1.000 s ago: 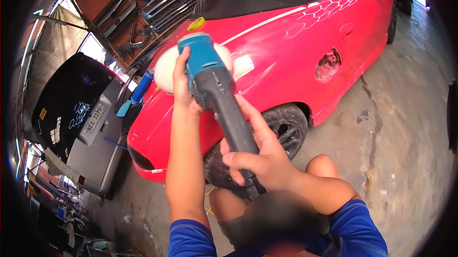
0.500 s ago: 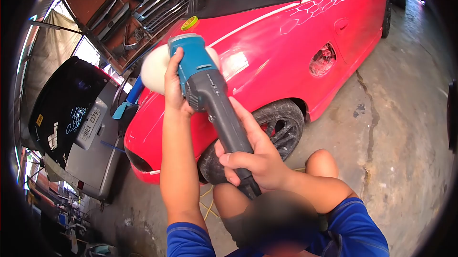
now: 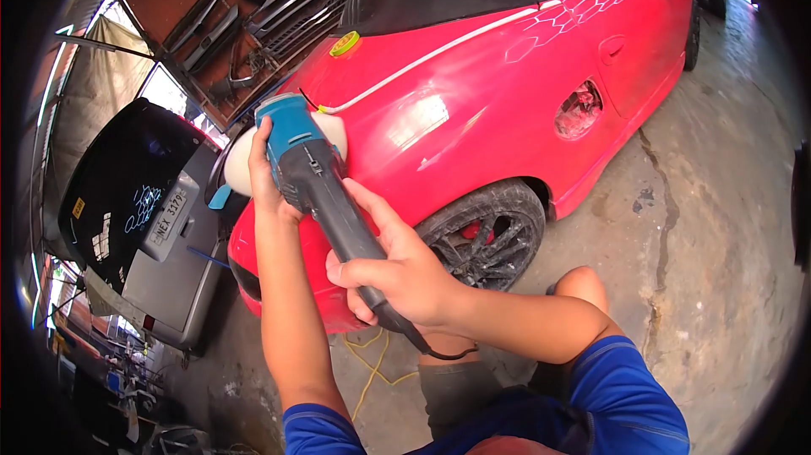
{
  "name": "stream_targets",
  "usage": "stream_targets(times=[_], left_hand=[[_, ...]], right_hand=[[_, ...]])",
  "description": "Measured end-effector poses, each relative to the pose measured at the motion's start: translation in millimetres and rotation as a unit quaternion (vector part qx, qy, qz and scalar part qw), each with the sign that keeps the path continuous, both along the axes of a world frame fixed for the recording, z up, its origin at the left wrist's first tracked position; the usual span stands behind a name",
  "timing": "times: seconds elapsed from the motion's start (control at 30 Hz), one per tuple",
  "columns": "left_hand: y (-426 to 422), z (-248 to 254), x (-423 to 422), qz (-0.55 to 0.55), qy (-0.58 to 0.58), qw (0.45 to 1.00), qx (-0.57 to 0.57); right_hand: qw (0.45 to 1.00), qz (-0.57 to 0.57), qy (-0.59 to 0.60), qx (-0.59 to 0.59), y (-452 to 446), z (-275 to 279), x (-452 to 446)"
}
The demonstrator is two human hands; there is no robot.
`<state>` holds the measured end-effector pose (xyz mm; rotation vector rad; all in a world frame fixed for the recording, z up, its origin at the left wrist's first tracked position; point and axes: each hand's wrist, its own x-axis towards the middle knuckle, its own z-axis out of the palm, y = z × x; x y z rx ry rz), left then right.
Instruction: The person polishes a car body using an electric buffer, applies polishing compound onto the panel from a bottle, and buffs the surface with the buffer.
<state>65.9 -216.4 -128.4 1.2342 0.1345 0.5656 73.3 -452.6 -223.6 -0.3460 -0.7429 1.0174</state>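
Observation:
A teal and black polisher [image 3: 308,169] with a white round pad [image 3: 240,161] is held in both hands over the corner of a red car [image 3: 473,108]. My left hand [image 3: 269,174] grips the teal head, its thumb up along the side. Around the black handle, lower down, my right hand [image 3: 397,265] is wrapped, with the index finger stretched along it. The pad lies against or just above the red panel; the tool hides where they meet. A yellow-green round tin [image 3: 344,43] rests on the car's red surface.
A grey vehicle's tailgate [image 3: 160,273] stands at the left. Car grilles and trim hang on a rack [image 3: 296,11] at the back. A yellow cord [image 3: 372,370] lies on the concrete floor [image 3: 676,244]. The red car's wheel [image 3: 490,239] is in front of my knees.
The polisher has moved left and slightly down with both hands on it, toward the car's corner. More of the panel and the wheel shows.

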Motion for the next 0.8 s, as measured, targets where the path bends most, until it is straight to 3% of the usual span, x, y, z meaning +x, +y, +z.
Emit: stream_targets(times=[0.43,0.57,0.8], left_hand=[[-63,2,102,-0.179,0.011,0.984,-0.013],[-62,3,109,-0.195,0.015,0.981,-0.014],[-37,0,86,-0.126,-0.002,0.992,0.015]], right_hand=[[0.991,-0.128,0.04,0.028,-51,-4,36],[0.99,-0.135,0.04,0.03,-49,-6,38],[0.995,-0.102,0.019,0.008,-36,0,33]])
